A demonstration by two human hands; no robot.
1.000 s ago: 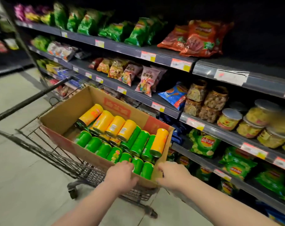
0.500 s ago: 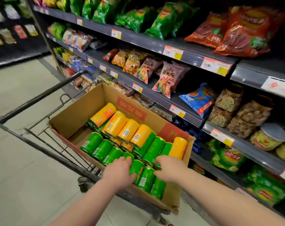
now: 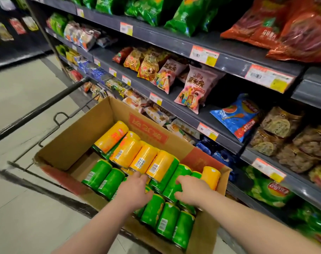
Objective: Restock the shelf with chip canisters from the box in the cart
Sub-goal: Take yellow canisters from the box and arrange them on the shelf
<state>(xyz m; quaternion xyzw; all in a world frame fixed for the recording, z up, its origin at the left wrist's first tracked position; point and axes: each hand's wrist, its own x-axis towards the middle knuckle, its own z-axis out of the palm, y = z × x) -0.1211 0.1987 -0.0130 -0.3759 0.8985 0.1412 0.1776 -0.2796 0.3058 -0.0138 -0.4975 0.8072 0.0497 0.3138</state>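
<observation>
The shelving (image 3: 176, 40) takes up your whole right side. Its grey tiers run away down the aisle, each lip carrying price tags (image 3: 204, 55) and each level packed with snack bags (image 3: 194, 88). The lower lips stand just beside the box's right wall, so there is little room to move on that side. On your left the pale tiled floor (image 3: 24, 99) lies open across the aisle to another dark rack further off.

The cart (image 3: 38, 110) stands between the two, with its dark bar slanting across the upper left and its wire rim running beneath the box. The cardboard box (image 3: 77, 142) rests in the cart with its top open. Its far wall carries red print and its near right corner is closest to you. A strip of bare cardboard bottom shows by the left wall.

The chip canisters all lie on their sides in the box. The yellow canisters (image 3: 126, 153) form a row on top toward the far wall, with one more against the right wall. The green canisters (image 3: 97, 174) lie beneath them and toward you.

Your right hand (image 3: 191, 191) is on a green canister (image 3: 171, 187), with thumb and fingers curled round it. Your left hand (image 3: 134, 189) lies back-up over the green ones, fingertips at the foot of a yellow one (whether it grips anything is hidden under the palm).
</observation>
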